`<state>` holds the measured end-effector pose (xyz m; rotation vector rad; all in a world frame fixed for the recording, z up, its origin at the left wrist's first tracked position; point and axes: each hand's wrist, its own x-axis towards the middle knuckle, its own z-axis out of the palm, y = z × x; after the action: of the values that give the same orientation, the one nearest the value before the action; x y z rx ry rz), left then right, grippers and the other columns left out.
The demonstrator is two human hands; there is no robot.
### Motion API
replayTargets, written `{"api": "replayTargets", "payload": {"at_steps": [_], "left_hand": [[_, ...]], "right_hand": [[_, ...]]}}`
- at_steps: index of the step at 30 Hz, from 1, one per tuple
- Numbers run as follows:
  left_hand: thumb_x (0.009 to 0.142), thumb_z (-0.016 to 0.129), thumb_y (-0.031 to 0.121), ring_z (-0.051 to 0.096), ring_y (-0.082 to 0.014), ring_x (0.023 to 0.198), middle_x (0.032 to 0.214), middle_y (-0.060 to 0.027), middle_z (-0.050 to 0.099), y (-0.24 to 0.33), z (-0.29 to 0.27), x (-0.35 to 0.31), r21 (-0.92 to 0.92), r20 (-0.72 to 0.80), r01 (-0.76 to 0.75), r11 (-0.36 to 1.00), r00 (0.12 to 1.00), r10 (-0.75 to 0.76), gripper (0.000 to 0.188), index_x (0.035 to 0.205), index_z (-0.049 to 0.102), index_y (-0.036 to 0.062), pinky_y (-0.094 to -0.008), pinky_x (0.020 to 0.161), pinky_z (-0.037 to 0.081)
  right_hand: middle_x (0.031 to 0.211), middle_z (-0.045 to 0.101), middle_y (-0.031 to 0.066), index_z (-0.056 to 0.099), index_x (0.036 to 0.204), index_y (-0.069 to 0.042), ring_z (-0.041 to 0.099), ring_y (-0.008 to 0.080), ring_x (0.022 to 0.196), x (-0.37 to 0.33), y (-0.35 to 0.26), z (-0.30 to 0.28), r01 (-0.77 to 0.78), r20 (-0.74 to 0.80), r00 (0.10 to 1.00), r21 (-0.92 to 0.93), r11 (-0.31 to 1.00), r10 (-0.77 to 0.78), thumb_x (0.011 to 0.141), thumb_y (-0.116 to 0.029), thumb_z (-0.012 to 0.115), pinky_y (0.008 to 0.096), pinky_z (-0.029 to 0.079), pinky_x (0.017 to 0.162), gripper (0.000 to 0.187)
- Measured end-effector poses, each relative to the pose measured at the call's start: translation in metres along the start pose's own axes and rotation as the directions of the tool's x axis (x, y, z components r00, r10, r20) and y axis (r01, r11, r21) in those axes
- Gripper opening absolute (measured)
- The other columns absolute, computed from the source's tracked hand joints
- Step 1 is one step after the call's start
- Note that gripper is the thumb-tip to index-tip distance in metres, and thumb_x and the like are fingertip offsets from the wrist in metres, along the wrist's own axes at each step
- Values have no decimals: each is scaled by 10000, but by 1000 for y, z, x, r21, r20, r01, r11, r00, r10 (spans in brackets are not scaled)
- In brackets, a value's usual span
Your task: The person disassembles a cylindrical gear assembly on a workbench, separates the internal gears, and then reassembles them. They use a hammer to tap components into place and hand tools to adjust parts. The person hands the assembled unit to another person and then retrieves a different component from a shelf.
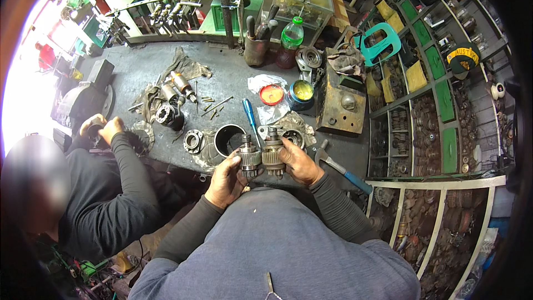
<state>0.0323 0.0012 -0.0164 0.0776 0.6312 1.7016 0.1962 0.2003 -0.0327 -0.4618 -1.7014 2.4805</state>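
Note:
Side by side, upright, I hold two toothed metal gear parts that look like starter drive gears. My left hand point(225, 176) is closed around the shinier silver drive gear point(250, 158). The duller, brownish drive gear point(272, 157) is gripped by my right hand point(298, 162). They are very close together; whether they touch I cannot tell. Just beyond them on the bench lie a hollow metal cylinder housing point(229, 140), a round flanged part point(193, 141), a blue-handled screwdriver point(251, 118) and a round end cover point(294, 138) partly hidden behind my right hand.
A blue-handled hammer point(344, 169) lies right of my hand. Grease tub point(300, 93), red lid point(272, 95) and green-capped bottle point(292, 36) stand farther back. Armature point(183, 86) and bolts point(214, 112) lie mid-bench point(222, 66). A co-worker's hands point(105, 128) are at left; part shelves point(433, 189) at right.

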Motion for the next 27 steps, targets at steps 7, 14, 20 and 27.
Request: {"api": "replayTargets", "payload": {"at_steps": [7,14,20,27], "left_hand": [[1117,594,327,717,-283,1239,1372,-141,727,-3,-3,-6,-31,-56,-13,999,998,11,433,1440,616,39,-515,1110,571],[1132,571,311,735,-301,1227,1360,-174,737,-1,-15,-7,-70,-89,-22,997,996,15,428,1429,614,6,-514,1105,588],[1130,563,300,736,-307,1228,1365,-179,735,-2,-25,-6,-90,-61,-23,996,998,18,436,1434,613,-7,-509,1112,587],[1122,572,327,734,-308,1231,1375,-179,730,-2,-26,-7,-58,-79,-31,998,997,26,479,1451,605,-20,-505,1127,572]], "right_hand": [[1547,575,156,332,1667,88,540,206,1431,-2,7,9,-32,-69,997,-22,999,30,1125,-596,551,338,430,1214,900],[1534,594,131,357,1667,48,575,211,1401,2,2,17,-110,-6,993,223,968,115,1186,-498,487,333,466,1179,740],[1595,548,176,277,1687,112,550,223,1444,9,23,9,-48,-55,997,171,984,58,1199,-421,479,342,441,1213,750],[1572,574,133,309,1691,40,590,225,1408,11,26,15,-23,-109,993,155,988,40,1203,-349,482,386,471,1201,648]]}}
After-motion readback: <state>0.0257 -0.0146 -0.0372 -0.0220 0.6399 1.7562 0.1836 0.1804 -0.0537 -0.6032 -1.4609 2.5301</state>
